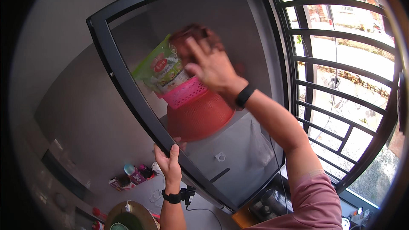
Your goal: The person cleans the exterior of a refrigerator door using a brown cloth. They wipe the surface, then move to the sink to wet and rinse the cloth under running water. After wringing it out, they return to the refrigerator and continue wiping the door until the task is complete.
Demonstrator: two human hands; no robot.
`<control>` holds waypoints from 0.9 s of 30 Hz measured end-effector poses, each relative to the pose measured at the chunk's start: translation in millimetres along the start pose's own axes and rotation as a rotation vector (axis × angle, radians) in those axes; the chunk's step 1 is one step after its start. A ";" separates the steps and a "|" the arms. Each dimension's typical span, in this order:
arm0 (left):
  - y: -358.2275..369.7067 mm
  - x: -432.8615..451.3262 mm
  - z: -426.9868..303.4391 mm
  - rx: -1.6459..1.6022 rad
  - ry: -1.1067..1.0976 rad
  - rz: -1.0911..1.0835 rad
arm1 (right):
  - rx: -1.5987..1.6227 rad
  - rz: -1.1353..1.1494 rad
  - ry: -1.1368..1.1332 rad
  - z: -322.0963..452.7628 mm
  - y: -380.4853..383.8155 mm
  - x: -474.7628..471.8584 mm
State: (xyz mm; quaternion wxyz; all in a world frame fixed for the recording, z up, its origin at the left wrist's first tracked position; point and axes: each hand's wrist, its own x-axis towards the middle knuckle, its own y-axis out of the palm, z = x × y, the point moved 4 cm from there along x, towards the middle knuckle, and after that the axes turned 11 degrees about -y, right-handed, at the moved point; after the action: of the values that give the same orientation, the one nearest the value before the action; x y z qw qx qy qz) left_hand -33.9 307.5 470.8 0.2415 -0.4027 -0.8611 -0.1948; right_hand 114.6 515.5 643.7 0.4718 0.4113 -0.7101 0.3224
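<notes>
The glass pane (236, 16) has a dark grey metal frame (134, 92) and stands swung open in front of me. My left hand (169, 163) grips the lower left part of this frame, thumb on the near side. Blurred, my right hand (211, 67) lies over the pane with fingers spread on a reddish-brown bundle, apparently a cloth (182, 43). Through the glass show a green printed plastic bag (163, 67), a pink perforated plastic basket (183, 94) and a red plastic basket (201, 118) beneath it. Black bands circle both wrists.
Dark window bars (338, 60) stand at the right. A thin plastic bag (260, 143) hangs behind the pane. Small packages (137, 175) lie at lower left, near a round brown-rimmed object (115, 210). A black cable (204, 210) runs below the frame; a transparent-lidded appliance (270, 203) sits at lower right.
</notes>
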 end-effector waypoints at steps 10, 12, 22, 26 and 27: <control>-2.4 -0.4 16.0 0.088 0.053 -0.076 | 0.062 -0.068 0.622 -182.2 8.3 17.5; -10.3 0.1 15.3 0.095 0.056 -0.087 | 0.074 -0.239 0.143 -85.1 16.8 45.9; 5.6 -4.7 4.4 0.038 0.004 -0.074 | -0.128 -0.393 0.006 -143.5 0.9 54.8; -6.9 -4.1 19.5 0.121 0.048 -0.084 | -0.086 -0.229 0.552 -289.7 8.8 24.0; -16.2 -3.5 21.2 0.175 0.081 -0.099 | -0.038 -0.207 0.529 -301.7 9.6 27.7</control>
State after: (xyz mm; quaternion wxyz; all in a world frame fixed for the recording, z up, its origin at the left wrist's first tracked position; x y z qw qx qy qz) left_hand -50.2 306.8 449.4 0.3005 -0.3289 -0.8832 -0.1466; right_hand 222.3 767.3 773.5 0.6787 0.3744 -0.5225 0.3553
